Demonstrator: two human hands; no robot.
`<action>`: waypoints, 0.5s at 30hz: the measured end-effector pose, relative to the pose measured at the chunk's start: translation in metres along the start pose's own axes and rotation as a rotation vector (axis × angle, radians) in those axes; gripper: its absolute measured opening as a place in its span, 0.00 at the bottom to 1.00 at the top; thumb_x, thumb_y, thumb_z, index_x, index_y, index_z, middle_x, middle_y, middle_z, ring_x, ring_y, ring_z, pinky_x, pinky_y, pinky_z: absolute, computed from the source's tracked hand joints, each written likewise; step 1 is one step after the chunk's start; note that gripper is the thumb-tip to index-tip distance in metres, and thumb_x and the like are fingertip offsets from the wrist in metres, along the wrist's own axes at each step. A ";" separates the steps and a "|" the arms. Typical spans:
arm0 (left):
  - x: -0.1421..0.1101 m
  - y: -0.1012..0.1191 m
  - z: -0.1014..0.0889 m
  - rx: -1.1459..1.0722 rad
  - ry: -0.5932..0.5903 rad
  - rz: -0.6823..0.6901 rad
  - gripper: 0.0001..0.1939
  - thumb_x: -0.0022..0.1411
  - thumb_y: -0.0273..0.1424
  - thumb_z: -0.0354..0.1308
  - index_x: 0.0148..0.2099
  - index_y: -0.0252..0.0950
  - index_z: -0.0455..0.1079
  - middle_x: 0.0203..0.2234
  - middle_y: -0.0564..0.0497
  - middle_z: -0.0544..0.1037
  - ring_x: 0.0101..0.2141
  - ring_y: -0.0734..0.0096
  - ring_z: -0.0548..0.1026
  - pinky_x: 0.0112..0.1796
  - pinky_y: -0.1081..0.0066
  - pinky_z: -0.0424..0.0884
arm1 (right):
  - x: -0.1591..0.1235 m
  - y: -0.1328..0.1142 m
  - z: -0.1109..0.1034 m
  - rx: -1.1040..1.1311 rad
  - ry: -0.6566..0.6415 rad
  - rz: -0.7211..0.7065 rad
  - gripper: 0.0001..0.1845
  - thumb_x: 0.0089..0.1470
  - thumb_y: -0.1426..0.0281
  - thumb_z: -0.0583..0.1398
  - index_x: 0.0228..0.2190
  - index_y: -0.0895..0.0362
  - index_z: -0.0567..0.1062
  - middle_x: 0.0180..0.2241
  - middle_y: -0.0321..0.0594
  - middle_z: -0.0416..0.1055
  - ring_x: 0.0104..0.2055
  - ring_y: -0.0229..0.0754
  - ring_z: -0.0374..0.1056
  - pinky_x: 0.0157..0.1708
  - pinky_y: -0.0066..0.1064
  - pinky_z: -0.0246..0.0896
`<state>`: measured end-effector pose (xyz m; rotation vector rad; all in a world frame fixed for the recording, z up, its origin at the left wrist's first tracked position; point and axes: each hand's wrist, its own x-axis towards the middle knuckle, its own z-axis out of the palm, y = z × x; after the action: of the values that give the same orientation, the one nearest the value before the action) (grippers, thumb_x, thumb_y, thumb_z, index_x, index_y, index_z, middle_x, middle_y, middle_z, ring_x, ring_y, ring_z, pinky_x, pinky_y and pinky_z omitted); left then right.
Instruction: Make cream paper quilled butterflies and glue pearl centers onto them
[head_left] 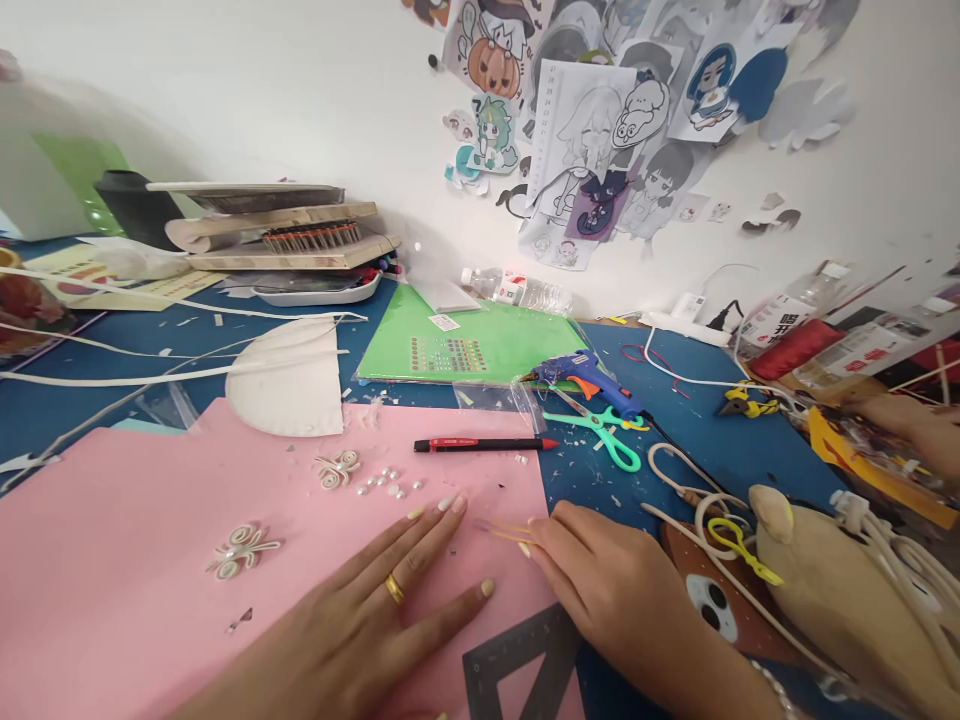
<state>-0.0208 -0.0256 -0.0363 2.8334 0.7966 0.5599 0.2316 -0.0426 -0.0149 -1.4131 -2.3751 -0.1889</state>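
My left hand (390, 590) lies flat with fingers spread on a big pink foam sheet (150, 530); a gold ring is on one finger. Just to its right, my right hand (600, 580) rests at the sheet's right edge, fingertips curled down and pinching thin yellow strips (506, 532). Two small white coiled paper ornaments (241, 548) (337, 468) and several tiny white beads (386, 484) lie on the pink sheet. A red and black pen (484, 444) lies above the hands.
Teal scissors (606, 432) and a blue glue gun (589, 378) sit right of the pen. A green sheet (480, 345), white half-disc (289, 385), stacked books (277, 235) and a bottle (517, 290) lie behind. A grey set square (517, 665) sits near me; a plush toy (832, 580) is right.
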 end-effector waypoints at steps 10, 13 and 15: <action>0.012 -0.001 -0.013 0.108 -0.094 0.108 0.30 0.63 0.40 0.46 0.65 0.45 0.42 0.61 0.54 0.55 0.59 0.63 0.56 0.56 0.68 0.58 | 0.000 0.002 0.000 -0.052 0.062 0.074 0.17 0.63 0.70 0.43 0.32 0.55 0.69 0.25 0.36 0.67 0.25 0.38 0.66 0.21 0.28 0.50; 0.014 -0.002 -0.015 0.184 -0.138 0.162 0.30 0.64 0.39 0.44 0.65 0.40 0.43 0.61 0.51 0.55 0.59 0.61 0.57 0.55 0.67 0.59 | -0.001 0.000 0.002 -0.096 0.005 0.084 0.18 0.63 0.70 0.42 0.31 0.54 0.69 0.24 0.35 0.66 0.22 0.38 0.64 0.20 0.29 0.49; 0.013 -0.002 -0.015 0.232 -0.179 0.196 0.30 0.63 0.39 0.45 0.65 0.40 0.42 0.61 0.52 0.55 0.59 0.61 0.56 0.54 0.66 0.61 | -0.002 0.001 0.001 -0.156 0.022 0.164 0.19 0.63 0.69 0.43 0.27 0.55 0.68 0.23 0.35 0.65 0.21 0.38 0.63 0.19 0.30 0.48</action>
<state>-0.0173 -0.0162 -0.0190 3.1408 0.5900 0.2436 0.2332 -0.0429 -0.0167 -1.6594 -2.2555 -0.3509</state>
